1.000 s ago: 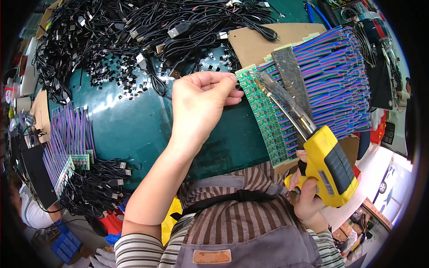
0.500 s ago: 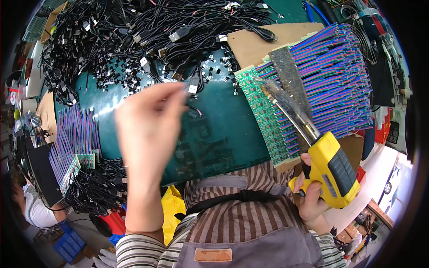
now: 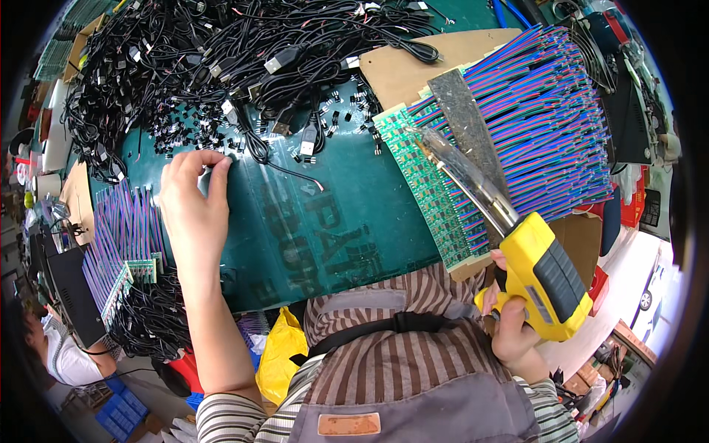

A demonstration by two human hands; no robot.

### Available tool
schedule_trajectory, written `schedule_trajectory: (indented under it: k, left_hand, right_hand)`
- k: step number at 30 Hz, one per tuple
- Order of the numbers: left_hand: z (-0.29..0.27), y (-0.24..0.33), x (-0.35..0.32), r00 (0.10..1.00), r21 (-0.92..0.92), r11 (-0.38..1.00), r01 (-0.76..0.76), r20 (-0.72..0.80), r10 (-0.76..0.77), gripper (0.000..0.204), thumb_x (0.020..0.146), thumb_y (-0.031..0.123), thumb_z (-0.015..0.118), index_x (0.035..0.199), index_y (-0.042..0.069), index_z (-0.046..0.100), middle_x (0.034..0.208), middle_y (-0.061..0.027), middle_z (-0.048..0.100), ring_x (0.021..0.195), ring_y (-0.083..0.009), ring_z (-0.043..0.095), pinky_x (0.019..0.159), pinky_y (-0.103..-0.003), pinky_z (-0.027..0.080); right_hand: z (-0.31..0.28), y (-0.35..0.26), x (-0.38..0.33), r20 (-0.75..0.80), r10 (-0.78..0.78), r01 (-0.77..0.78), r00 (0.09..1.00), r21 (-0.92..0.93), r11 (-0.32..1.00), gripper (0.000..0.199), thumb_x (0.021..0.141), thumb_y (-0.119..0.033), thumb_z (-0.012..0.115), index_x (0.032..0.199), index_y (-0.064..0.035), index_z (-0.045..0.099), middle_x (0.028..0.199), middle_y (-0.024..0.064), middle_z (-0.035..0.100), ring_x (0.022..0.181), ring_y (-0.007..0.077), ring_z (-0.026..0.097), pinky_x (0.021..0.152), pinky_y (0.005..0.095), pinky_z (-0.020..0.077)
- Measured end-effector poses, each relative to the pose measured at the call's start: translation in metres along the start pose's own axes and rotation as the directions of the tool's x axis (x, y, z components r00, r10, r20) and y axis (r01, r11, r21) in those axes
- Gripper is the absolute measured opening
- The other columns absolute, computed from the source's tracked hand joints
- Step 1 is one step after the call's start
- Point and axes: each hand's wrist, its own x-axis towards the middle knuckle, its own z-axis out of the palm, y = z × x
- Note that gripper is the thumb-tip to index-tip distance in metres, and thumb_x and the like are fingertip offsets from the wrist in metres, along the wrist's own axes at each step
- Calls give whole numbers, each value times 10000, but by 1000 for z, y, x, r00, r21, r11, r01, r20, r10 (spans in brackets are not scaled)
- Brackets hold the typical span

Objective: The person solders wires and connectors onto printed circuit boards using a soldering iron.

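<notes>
My left hand (image 3: pixel 193 210) is over the green mat (image 3: pixel 303 229), thumb and index fingertips brought together in a pinch at the edge of many small black connectors (image 3: pixel 193 127). Whatever sits between those fingertips is too small to make out. My right hand (image 3: pixel 515 336) grips a yellow and black soldering gun (image 3: pixel 543 269) by its handle. The gun's metal barrel points up and left, with its tip over a row of green circuit boards (image 3: pixel 425 177). Bundles of blue, red and black wires (image 3: pixel 550 133) run right from the boards, under a dark flat bar (image 3: pixel 469 122).
Black USB cables (image 3: pixel 295 59) are heaped along the far side. Brown cardboard (image 3: pixel 399 70) lies behind the boards. At left, a second wired board bundle (image 3: pixel 122 229) rests above more black cables (image 3: pixel 151 317). A yellow bag (image 3: pixel 281 358) hangs below the mat's near edge.
My left hand has moved left, away from the USB plugs, to the small connectors, and its fingertips have come together. The soldering gun stays in my right hand, nearly still.
</notes>
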Motion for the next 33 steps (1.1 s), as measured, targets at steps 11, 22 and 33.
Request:
schedule_trajectory:
  k: [11,22,33]
  left_hand:
    - [20,46,-27,995,-206,974,-94,-47,86,82,838,-6,688,918,11,701,843,-128,690,773,-277,659,734,-346,514]
    - [-9,23,-31,989,-60,987,148,5,-148,196,754,110,795,920,34,722,892,-112,692,863,-264,635,790,-368,492]
    - [-1,39,-22,944,-339,883,324,183,-276,117,834,68,739,923,-8,740,838,-107,728,686,-126,652,677,-259,517]
  right_hand:
    - [2,-1,4,-1,-32,32,999,-44,999,634,1020,-492,455,1333,60,444,1335,175,533,640,114,511,572,277,462]
    - [9,-6,6,-69,46,-32,997,181,983,626,1016,-494,472,1316,55,454,1310,164,542,629,92,500,559,242,419]
    - [1,-5,0,-27,-20,20,999,0,1000,659,1020,-497,446,1350,74,423,1333,163,545,626,111,504,572,261,440]
